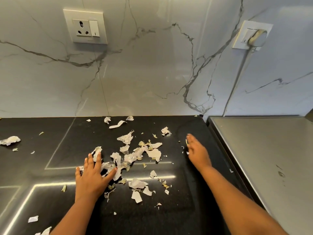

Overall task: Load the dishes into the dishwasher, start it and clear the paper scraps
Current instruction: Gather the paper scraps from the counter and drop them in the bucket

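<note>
You're pressing your left hand flat, fingers spread, on the paper scraps at frame centre. The pile's lying btwn both hands on the black counter. Right hand, fingers straight & together, is sitting to its right; left's nearer.

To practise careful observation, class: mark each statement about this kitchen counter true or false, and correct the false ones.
1. The left hand lies flat, fingers spread, on paper scraps. True.
2. The right hand grips a sponge. False: its fingers are straight and no sponge is in view.
3. The scraps lie on a black countertop. True.
4. The left wall socket has a plug in it. False: it is empty; the plug sits in the right socket.
</note>
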